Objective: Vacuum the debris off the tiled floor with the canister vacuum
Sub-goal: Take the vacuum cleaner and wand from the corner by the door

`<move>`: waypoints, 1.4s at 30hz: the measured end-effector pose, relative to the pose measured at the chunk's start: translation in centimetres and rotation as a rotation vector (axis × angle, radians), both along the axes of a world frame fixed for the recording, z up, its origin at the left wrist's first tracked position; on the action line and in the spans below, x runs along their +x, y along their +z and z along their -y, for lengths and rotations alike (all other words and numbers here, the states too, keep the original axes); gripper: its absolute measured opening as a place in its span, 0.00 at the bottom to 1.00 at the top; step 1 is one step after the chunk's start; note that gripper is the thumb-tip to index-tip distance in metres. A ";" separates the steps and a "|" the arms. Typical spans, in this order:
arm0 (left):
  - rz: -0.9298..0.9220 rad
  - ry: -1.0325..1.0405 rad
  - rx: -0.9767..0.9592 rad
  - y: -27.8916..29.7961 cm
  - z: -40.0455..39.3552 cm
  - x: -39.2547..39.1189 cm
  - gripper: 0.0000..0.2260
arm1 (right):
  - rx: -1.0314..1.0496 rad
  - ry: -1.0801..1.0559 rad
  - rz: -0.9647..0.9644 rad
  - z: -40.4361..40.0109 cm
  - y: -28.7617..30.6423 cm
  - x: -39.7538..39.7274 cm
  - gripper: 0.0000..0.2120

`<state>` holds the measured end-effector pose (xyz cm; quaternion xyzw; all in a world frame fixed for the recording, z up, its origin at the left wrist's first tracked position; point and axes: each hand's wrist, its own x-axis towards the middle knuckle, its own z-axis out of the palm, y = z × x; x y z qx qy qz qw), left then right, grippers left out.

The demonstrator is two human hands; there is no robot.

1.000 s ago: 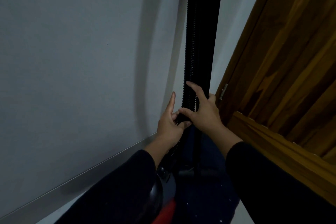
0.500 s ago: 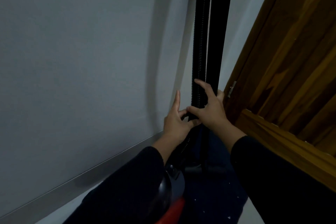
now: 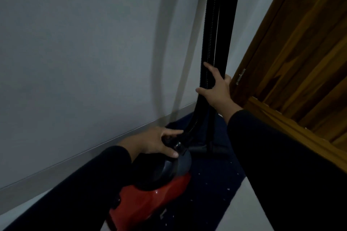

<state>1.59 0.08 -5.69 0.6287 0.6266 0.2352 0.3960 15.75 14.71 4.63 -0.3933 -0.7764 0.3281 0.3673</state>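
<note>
A red canister vacuum (image 3: 150, 199) with a dark grey front sits on a dark blue mat low in the head view. Its black ribbed hose (image 3: 208, 47) and black wand (image 3: 229, 30) stand upright in the wall corner, with the black floor head (image 3: 208, 149) at their foot. My left hand (image 3: 159, 142) grips the hose connector at the canister's front. My right hand (image 3: 216, 88) is wrapped round the hose and wand together, thumb across the front. White debris specks (image 3: 228, 189) dot the mat.
A grey wall (image 3: 84, 52) with a pale skirting board (image 3: 56, 167) runs along the left. A wooden door and frame (image 3: 300, 52) close off the right. Pale floor tile (image 3: 244, 212) shows at the bottom right beside the mat.
My left hand has let go of the hose beside my right hand and dropped down to the connector on the canister. The right hand keeps its hold on the hose and wand.
</note>
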 end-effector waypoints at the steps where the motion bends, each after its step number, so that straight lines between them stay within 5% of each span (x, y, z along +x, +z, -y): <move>1: -0.055 -0.002 0.033 -0.2 0.7 -0.3 0.33 | -0.003 -0.006 0.008 0.1 0.0 0.0 0.37; 5: -0.143 0.079 0.115 -1.6 3.6 -1.3 0.30 | -0.004 -0.022 0.037 0.7 0.2 0.1 0.37; 11: 0.027 0.221 0.179 -3.7 8.1 -1.7 0.25 | -0.010 -0.024 0.066 1.1 0.5 0.7 0.37; 19: 0.005 0.271 0.152 -2.1 6.9 0.5 0.24 | -0.032 0.013 0.117 0.9 0.6 1.2 0.38; 28: 0.064 0.151 -0.136 10.0 7.7 3.0 0.25 | -0.277 -0.097 0.256 3.4 8.6 5.3 0.39; 42: -0.046 0.041 -0.299 31.0 16.6 8.4 0.25 | -0.456 -0.205 0.295 15.7 27.4 11.4 0.40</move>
